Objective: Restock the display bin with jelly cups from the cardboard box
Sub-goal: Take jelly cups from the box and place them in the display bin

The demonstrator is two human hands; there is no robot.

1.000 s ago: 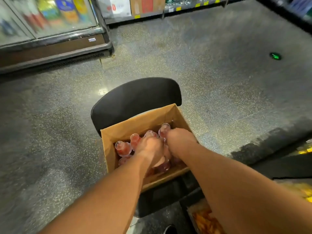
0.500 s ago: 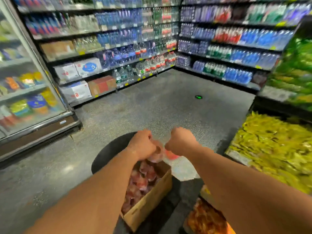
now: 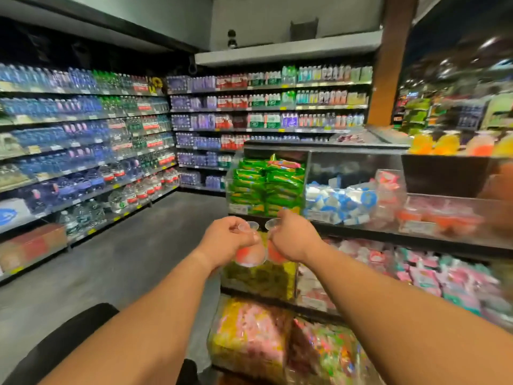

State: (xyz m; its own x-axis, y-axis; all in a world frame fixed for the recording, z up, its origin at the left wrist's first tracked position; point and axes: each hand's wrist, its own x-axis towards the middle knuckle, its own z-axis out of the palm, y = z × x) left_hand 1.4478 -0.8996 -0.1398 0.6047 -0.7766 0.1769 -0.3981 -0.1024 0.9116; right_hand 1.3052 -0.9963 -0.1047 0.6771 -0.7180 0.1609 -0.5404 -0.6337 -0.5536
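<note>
My left hand [image 3: 226,238] grips a clear jelly cup [image 3: 248,255] with red jelly in its round lower part. Beside it, my right hand [image 3: 293,237] grips a second red jelly cup [image 3: 273,255], mostly hidden under the hand. Both are held side by side in the air in front of the display stand. A clear display bin [image 3: 416,226] holding red jelly cups sits on the stand to the right, at about hand height. The cardboard box is out of view.
The stand has more clear bins: green packets [image 3: 266,184], blue-and-white items [image 3: 338,204], pink and yellow sweets below [image 3: 249,337]. Shelves of bottled water [image 3: 83,151] line the far walls. A black chair [image 3: 63,340] is at the lower left, with open grey floor beyond.
Both hands have lifted out of the cardboard box, each with a jelly cup, and risen in front of the display stand. The view has swung up from the box and floor.
</note>
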